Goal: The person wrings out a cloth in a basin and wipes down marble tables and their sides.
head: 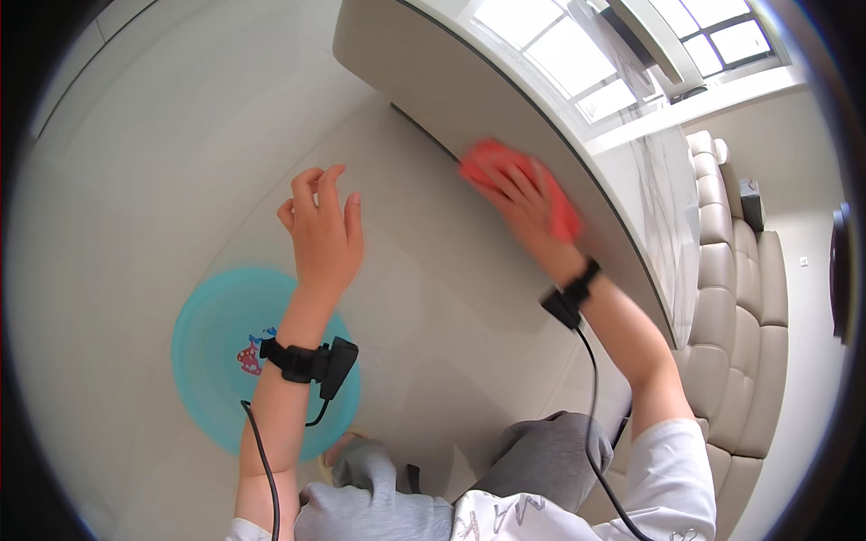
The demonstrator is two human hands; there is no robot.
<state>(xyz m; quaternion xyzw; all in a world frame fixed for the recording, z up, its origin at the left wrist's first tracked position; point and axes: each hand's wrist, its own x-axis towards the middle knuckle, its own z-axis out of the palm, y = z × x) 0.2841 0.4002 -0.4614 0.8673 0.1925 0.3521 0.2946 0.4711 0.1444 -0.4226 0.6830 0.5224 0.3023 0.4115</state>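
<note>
Under my right hand (524,196) a red cloth (565,213) is pressed flat against the grey-beige side panel (467,74) of a low cabinet with a marble-patterned top. Both hand and cloth are blurred. My left hand (323,226) hangs in the air with its fingers loosely curled and apart, holding nothing. Below my left forearm, a turquoise plastic basin (203,345) stands on the floor, partly covered by the arm. A colourful printed picture (250,358) shows inside it. Each wrist wears a black strapped device with a cable.
Pale glossy tiles (135,203) make up the floor. The glossy cabinet top (649,182) juts along the right, its edge close to my right forearm. Beyond it stands a beige leather sofa (717,270) with a box (751,203) on it. Cables trail from both wrists.
</note>
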